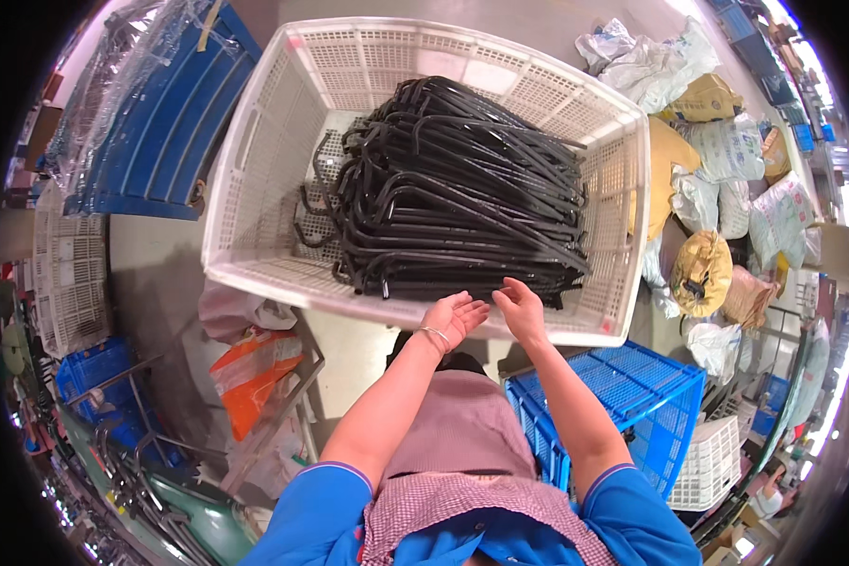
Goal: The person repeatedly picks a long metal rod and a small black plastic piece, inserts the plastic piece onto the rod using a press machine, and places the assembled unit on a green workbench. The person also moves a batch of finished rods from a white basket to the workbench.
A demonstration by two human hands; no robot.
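Observation:
A large white mesh plastic crate [424, 45] holds a thick pile of black bent metal rods [462, 189], with hooked ends mostly to the left and straight lengths running right. Over the crate's near wall, my left hand [457, 319] is turned palm up, its fingers stretched to the right, and a thin bracelet circles the wrist. Close beside it, my right hand [521, 309] has its thumb and fingers apart and pointing inward at the near edge of the pile. Neither hand visibly holds anything, and the right palm is hidden.
A blue mesh crate [613, 377] stands near my right side, by a smaller white crate [712, 462]. Several sacks [703, 269] lie at the right. A blue ribbed panel [174, 113] with plastic wrap is at the far left. An orange-and-white bag [255, 368] sits by a metal frame [297, 387].

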